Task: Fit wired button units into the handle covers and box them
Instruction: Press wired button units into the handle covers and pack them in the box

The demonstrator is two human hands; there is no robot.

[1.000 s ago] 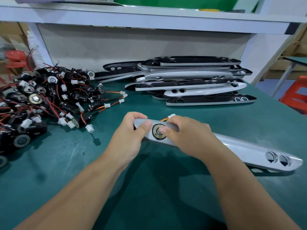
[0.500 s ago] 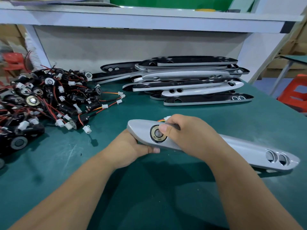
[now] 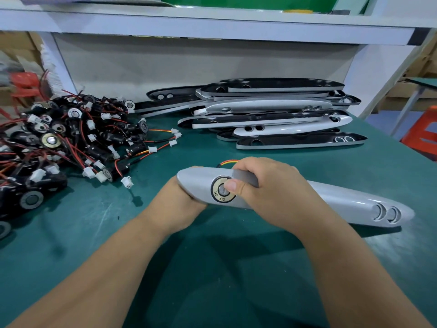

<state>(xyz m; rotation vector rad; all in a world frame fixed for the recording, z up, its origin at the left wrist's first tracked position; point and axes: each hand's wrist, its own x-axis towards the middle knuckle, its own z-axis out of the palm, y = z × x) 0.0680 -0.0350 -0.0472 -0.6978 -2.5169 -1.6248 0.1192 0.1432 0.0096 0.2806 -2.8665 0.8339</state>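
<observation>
Grey handle cover (image 3: 343, 202): left hand (image 3: 182, 207) grips its end, right hand (image 3: 269, 192) wraps it, thumb pressing button unit (image 3: 217, 196) into its hole. Seating step; next, probably check it sits flush.

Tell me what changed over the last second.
The left hand slid off the top of the handle cover and now grips its left end from below. The right hand kept gripping the cover, thumb on the button unit. The loose button units and stacked covers stayed put.
</observation>
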